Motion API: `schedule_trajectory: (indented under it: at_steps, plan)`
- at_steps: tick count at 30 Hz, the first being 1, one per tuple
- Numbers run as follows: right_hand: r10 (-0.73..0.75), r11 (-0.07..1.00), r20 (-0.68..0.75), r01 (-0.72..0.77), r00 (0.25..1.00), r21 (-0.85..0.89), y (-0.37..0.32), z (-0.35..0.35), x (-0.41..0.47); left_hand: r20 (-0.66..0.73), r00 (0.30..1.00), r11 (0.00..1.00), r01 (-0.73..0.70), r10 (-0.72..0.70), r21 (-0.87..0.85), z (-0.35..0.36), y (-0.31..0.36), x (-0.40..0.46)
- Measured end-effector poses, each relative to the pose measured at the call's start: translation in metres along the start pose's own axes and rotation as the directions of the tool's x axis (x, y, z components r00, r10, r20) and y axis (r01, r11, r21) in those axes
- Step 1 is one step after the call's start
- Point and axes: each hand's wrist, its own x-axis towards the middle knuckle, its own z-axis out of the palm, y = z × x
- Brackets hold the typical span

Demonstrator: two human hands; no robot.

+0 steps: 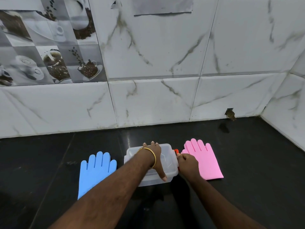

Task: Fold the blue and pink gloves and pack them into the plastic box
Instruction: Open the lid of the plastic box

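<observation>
Gloves, blue glove point(96, 171) and pink glove point(203, 158), lie flat; left hand point(154, 160) presses translucent box point(166, 160), right hand point(187, 164) pinches its edge.

I see a glossy black desk point(49, 162) running back to a wall of white marble-look tiles point(156, 55). Upper left, a panel of tiles printed with coffee cups and beans point(49, 42). A small broken hole point(230, 113) sits low in the wall, right.
</observation>
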Motion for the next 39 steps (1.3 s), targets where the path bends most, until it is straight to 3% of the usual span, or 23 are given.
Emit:
schedule_trajectory:
  at_steps: [4, 11, 15, 18, 20, 22, 24, 25, 27, 29, 31, 36, 39]
  plan:
    - [0.163, 0.954, 0.208, -0.208, 0.964, 0.217, 0.008, -0.002, 0.003, -0.002, 1.000, 1.000, 0.010, -0.010, -0.012, 0.001, 0.000, 0.001]
    - [0.193, 0.940, 0.356, -0.276, 0.914, 0.200, 0.022, 0.001, 0.003, -0.007, 1.000, 1.000, 0.010, -0.011, -0.011, 0.001, 0.000, -0.003]
    - [0.191, 0.970, 0.206, -0.218, 0.960, 0.112, 0.015, -0.002, 0.001, -0.026, 1.000, 0.999, -0.010, 0.009, -0.053, 0.004, -0.007, -0.005]
    - [-0.017, 0.999, -0.036, 0.018, 0.999, 0.027, -0.004, -0.012, -0.002, -0.096, 0.994, 0.985, -0.063, 0.048, -0.162, 0.012, -0.020, -0.011]
    - [-0.206, 0.978, -0.088, 0.208, 0.975, 0.011, -0.024, -0.018, -0.006, -0.233, 0.972, 0.940, -0.110, 0.033, -0.324, 0.021, -0.032, -0.020]
    - [-0.396, 0.917, -0.005, 0.395, 0.918, -0.060, -0.043, -0.024, -0.008, -0.455, 0.887, 0.833, -0.191, -0.081, -0.520, 0.035, -0.048, -0.027]
    - [-0.514, 0.818, 0.213, 0.550, 0.831, -0.170, -0.063, -0.022, -0.008, -0.542, 0.785, 0.659, -0.239, -0.302, -0.713, 0.049, -0.067, -0.035]
    - [-0.515, 0.758, 0.354, 0.608, 0.781, -0.237, -0.071, -0.021, -0.010, -0.492, 0.763, 0.543, -0.225, -0.418, -0.809, 0.055, -0.073, -0.036]
    - [-0.484, 0.563, 0.622, 0.763, 0.616, -0.317, -0.105, 0.020, -0.024, -0.252, 0.756, 0.250, -0.121, -0.604, -0.961, 0.076, -0.114, -0.047]
    - [-0.444, 0.395, 0.724, 0.840, 0.528, -0.371, -0.112, 0.037, -0.028, 0.022, 0.851, -0.023, 0.011, -0.525, -1.000, 0.084, -0.116, -0.047]
    - [-0.358, 0.295, 0.787, 0.861, 0.502, -0.415, -0.113, 0.052, -0.029, 0.198, 0.901, -0.180, 0.137, -0.386, -0.974, 0.092, -0.108, -0.048]
    - [-0.165, 0.203, 0.836, 0.848, 0.522, -0.489, -0.119, 0.078, -0.030, 0.317, 0.902, -0.365, 0.202, -0.292, -0.909, 0.103, -0.100, -0.046]
    - [-0.134, 0.169, 0.835, 0.843, 0.533, -0.511, -0.122, 0.085, -0.031, 0.315, 0.902, -0.377, 0.193, -0.296, -0.906, 0.105, -0.102, -0.043]
